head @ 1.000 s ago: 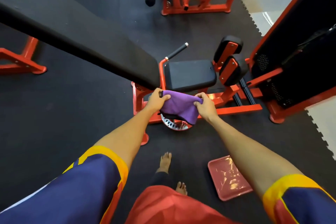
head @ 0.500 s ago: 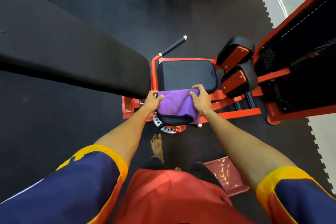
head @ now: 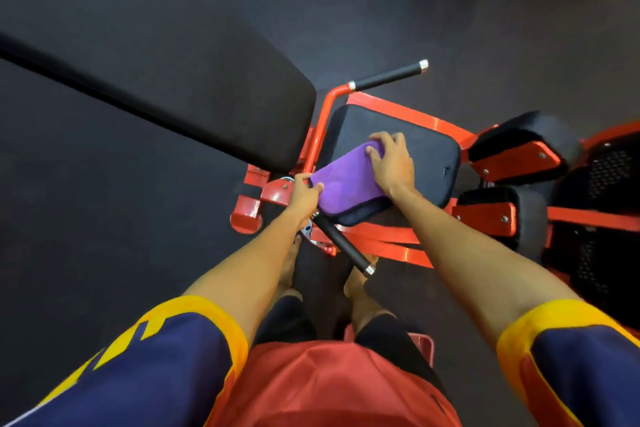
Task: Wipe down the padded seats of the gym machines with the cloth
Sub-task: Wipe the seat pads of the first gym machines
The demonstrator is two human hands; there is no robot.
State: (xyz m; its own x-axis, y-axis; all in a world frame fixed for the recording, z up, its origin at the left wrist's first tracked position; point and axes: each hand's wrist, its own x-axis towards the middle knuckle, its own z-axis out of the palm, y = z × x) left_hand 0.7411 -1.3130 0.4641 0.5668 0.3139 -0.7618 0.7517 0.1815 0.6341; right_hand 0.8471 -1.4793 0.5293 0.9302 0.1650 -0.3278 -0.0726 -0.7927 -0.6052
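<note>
Folded purple cloth (head: 346, 180) on the near left corner of the black seat (head: 426, 152), with its dark lower layer drooping over the seat's near edge. Right hand (head: 393, 165) palm down on the cloth's far end, fingers (head: 389, 139) spread and slightly bent, tips reaching past the cloth onto the padding, thumb lying on the purple fabric. Cannot tell whether those fingertips hook the cloth's far edge or merely press it. Left hand (head: 304, 196) clamped on the cloth's near left corner, thumb on top, other fingers curled beneath and mostly hidden. The 2 hands apart, 1 at each end of the cloth, both forearms stretched forward.

Long black backrest (head: 173, 80) slanting in from the left, ending just beside the seat. Far handle (head: 388, 74) beyond the seat; near handle (head: 346, 246) below the cloth, by the feet (head: 356, 288). Orange frame (head: 388, 239) under and around the seat. 2 black leg pads (head: 519, 139) with orange plates to the right. Pink tray (head: 422, 345) on the dark floor (head: 121, 236), partly hidden by the person's leg.
</note>
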